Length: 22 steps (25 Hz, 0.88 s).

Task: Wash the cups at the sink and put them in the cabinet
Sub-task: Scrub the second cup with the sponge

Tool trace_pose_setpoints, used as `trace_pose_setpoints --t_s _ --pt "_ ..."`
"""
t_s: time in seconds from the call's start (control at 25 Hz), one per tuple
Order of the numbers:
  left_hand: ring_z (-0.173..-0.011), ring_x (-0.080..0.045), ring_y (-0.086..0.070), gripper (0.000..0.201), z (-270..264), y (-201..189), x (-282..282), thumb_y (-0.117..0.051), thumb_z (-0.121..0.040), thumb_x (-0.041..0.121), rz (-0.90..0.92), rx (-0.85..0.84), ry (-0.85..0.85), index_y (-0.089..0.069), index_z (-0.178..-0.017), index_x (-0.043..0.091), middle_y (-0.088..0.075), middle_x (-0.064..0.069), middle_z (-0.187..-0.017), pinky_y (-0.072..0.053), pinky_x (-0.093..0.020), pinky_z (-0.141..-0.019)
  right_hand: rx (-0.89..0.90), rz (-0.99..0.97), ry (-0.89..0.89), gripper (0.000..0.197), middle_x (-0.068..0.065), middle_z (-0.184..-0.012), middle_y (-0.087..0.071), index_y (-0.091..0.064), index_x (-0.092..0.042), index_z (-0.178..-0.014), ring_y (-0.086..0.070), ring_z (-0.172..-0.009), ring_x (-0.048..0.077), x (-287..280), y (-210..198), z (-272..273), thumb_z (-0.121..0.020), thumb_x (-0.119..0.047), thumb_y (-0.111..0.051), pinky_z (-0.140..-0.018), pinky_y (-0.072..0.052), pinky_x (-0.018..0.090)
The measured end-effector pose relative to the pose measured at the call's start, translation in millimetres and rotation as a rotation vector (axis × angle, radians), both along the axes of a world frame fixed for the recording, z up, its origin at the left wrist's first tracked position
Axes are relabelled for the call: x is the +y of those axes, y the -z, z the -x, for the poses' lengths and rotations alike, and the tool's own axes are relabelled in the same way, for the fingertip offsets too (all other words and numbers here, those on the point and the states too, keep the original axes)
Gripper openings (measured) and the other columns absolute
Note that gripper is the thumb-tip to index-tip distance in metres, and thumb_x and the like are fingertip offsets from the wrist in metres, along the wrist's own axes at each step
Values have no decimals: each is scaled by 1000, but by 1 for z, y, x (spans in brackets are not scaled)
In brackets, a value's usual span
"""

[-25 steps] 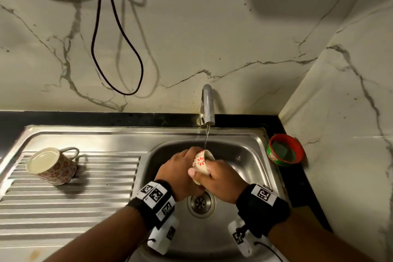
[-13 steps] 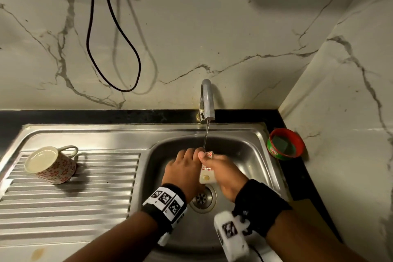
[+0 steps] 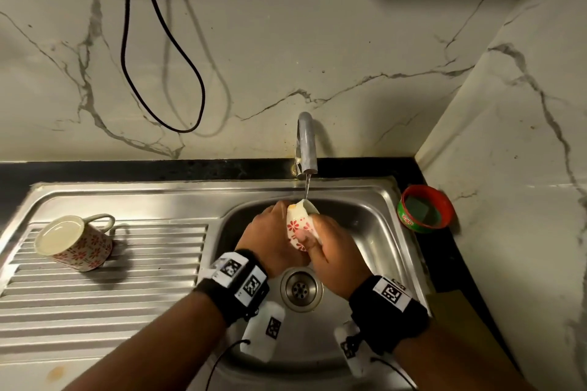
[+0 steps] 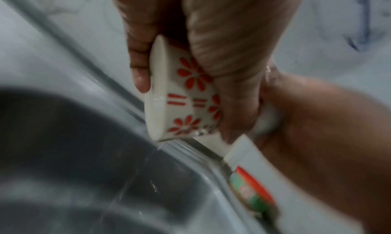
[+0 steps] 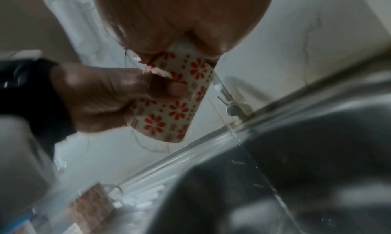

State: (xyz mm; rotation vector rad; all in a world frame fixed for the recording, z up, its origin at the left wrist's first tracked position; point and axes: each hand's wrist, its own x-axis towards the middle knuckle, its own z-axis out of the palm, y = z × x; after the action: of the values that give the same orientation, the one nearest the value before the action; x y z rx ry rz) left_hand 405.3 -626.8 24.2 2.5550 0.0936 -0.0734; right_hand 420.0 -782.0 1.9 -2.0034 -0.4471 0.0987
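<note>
Head view: over the sink (image 3: 374, 232), the left hand (image 3: 270, 238) and right hand (image 3: 333, 251) both clasp the floral cup (image 3: 298, 225) under the tap's stream. Left wrist view: fingers (image 4: 139, 65) curl over its rim. Right wrist view: the right palm covers its top, the left thumb (image 5: 167, 89) pressing its side.

One red-flowered white cup (image 3: 298, 225) tilts under the tap's stream — the other cup (image 3: 74, 243) (same pattern) lies sideways on the drainboard.

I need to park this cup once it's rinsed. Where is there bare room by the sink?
The ribbed drainboard is bare right of and in front of the second cup lying there. The basin is crowded: both hands, left hand and right hand, grip the held cup. The right corner holds a red tub.
</note>
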Motion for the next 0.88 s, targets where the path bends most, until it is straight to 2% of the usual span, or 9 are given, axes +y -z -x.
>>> trace_pose_setpoints --t_s 0.16,0.32,0.44,0.48,0.6,0.64,0.72,0.8,0.88 --pt "-121 -18 -55 98 16 5 -15 -82 -69 45 -243 -117 54 -24 -148 32 -52 5 -136 -50 -33 -97 209 -175 36 24 0 -105 -73 -64 -17 -116 -68 -95 3 5 -2 0 -103 -33 -53 -80 -51 19" --pt "-107 -9 -63 93 2 -2 -5 -89 -59 45 123 113 28 -39 -136 32 -61 13 -116 -55 -24 -86 26 -72 34 36 -1 -105 -63 -58 -19 -120 -63 -101 17 -10 5 -2 -101 -45 -43 -83 -50 24" --pt "-122 -19 -54 98 14 3 -28 -79 -74 43 -201 -30 -15 -19 -150 30 -46 4 -139 -52 -37 -97 160 -172 107 26 2 -104 -70 -62 -16 -116 -67 -96 14 1 -4 -6 -105 -32 -44 -81 -51 25" --pt "-122 -19 -54 96 13 2 -29 -79 -73 43 -206 -55 -4 -21 -149 31 -47 4 -139 -51 -38 -99 96 -161 157 26 1 -104 -70 -62 -15 -115 -67 -96 13 5 -7 -4 -105 -31 -44 -82 -51 25" --pt "-101 -9 -66 83 -5 -4 -9 -90 -55 39 302 197 59 -49 -126 31 -68 8 -110 -57 -37 -91 -218 26 92 33 -7 -100 -58 -58 -19 -106 -56 -99 17 -14 -3 0 -104 -45 -38 -86 -45 25" --pt "-96 -8 -67 79 -7 -5 -8 -92 -54 35 425 286 79 -52 -121 28 -70 8 -104 -59 -36 -87 -222 30 64 32 -6 -98 -56 -56 -21 -104 -55 -97 15 -21 1 -6 -103 -47 -36 -84 -43 24" --pt "-97 -8 -63 78 2 0 -18 -89 -60 39 269 300 7 -45 -124 27 -64 11 -109 -57 -29 -83 -48 -57 138 27 -3 -98 -61 -58 -20 -108 -59 -92 10 -19 -3 -15 -104 -39 -39 -82 -45 24" --pt "-119 -20 -55 81 14 8 -37 -80 -73 39 -33 223 -1 -39 -141 23 -53 3 -132 -51 -28 -93 71 -158 199 28 -4 -104 -65 -61 -12 -115 -60 -96 9 2 -16 -14 -104 -30 -43 -88 -48 25" --pt "-132 -40 -45 55 15 27 -42 -62 -94 17 67 199 110 -43 -142 -3 -47 -24 -143 -36 -5 -96 -76 -126 79 32 -4 -99 -68 -65 -12 -109 -61 -92 9 22 -26 0 -99 -34 -44 -88 -47 23"
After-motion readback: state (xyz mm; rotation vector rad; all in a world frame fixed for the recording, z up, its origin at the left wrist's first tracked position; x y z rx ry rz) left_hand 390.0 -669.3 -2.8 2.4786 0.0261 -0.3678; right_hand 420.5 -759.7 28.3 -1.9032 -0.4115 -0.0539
